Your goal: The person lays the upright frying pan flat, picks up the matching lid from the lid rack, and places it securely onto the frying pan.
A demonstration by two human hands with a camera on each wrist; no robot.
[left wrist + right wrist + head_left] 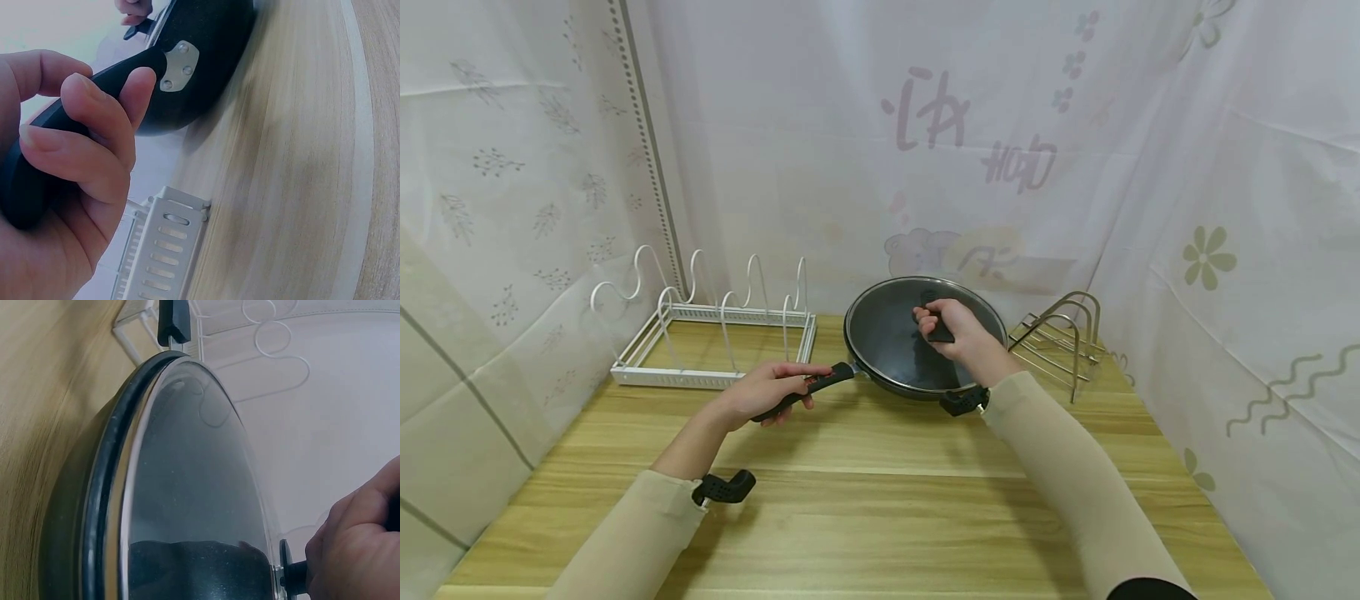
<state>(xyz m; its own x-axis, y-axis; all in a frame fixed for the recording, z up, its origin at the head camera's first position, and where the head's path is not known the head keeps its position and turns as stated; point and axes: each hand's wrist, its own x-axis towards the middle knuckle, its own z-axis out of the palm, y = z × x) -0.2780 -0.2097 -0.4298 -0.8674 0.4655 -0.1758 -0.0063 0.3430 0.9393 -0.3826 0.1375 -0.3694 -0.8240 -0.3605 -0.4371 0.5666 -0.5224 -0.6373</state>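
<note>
A dark frying pan (891, 385) stands on the wooden table with a glass lid (887, 333) over it. My left hand (775, 390) grips the pan's black handle (835, 377), its fingers curled round from below in the left wrist view. On top of the lid, my right hand (958, 329) holds the black lid knob (941, 333). The right wrist view shows the metal-rimmed lid (187, 462) at the pan's rim (100, 487); whether it sits fully down cannot be told. Fingers hide part of the knob.
A white rack (677, 377) with tall wire loops stands left of the pan, close to my left hand. To the right is a smaller metal wire rack (1060, 342). Behind the table hangs a printed white curtain (790, 167).
</note>
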